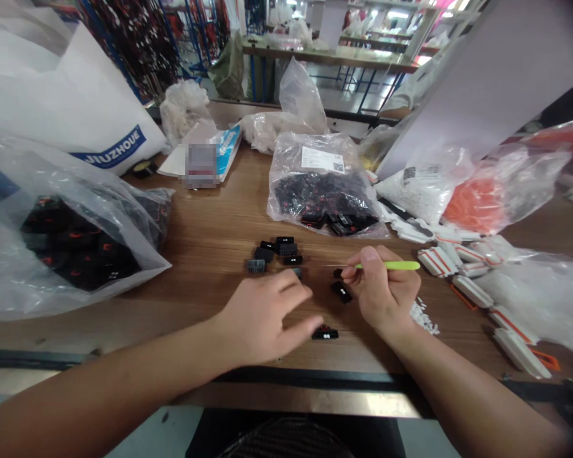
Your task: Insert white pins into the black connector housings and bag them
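My right hand (386,292) is closed around a thin pick (401,265) with a yellow-green handle, its fine metal tip pointing left. Below its fingers lies a small black connector housing (341,292) with two white dots, and another dark piece is partly hidden by the fingertips. My left hand (267,312) hovers low over the table, fingers apart and nothing visibly in them. Its thumb tip is close to a black connector housing (325,334) near the front edge; I cannot tell whether they touch. Beyond the left fingers sits a loose group of black connector housings (286,249).
Clear bags of black connectors stand at left (81,242) and at the back middle (325,191). To the right are small white pieces (424,316), white-and-orange parts (472,291), a bag of white bits (417,191) and a bag of orange parts (477,203). A booklet (226,149) lies behind.
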Action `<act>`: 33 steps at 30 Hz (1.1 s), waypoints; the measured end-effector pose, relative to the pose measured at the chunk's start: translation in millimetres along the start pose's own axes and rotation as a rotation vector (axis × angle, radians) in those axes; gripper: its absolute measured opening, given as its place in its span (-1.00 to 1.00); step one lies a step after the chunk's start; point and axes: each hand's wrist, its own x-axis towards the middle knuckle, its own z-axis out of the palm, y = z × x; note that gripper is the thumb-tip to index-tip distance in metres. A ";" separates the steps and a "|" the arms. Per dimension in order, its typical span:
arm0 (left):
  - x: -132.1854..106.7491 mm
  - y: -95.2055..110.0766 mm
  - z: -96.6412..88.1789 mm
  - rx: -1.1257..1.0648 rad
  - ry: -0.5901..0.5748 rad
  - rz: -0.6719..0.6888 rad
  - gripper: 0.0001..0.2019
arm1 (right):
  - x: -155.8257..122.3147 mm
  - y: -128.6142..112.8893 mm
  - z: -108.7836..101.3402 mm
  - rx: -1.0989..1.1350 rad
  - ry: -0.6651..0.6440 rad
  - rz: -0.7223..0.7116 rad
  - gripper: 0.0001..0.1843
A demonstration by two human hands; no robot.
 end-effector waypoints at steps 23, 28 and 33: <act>5.5 -16.6 5.5 -0.025 -0.033 -0.139 -0.95 | -12.2 -2.6 1.1 -0.078 -0.417 0.034 -0.61; 6.3 -15.5 3.5 -0.034 -0.050 -0.147 -0.94 | -14.3 -0.9 3.2 -0.100 -0.424 0.024 -0.64; 7.2 -15.3 3.5 -0.053 -0.053 -0.154 -0.92 | -15.0 -0.2 3.6 -0.115 -0.453 0.005 -0.64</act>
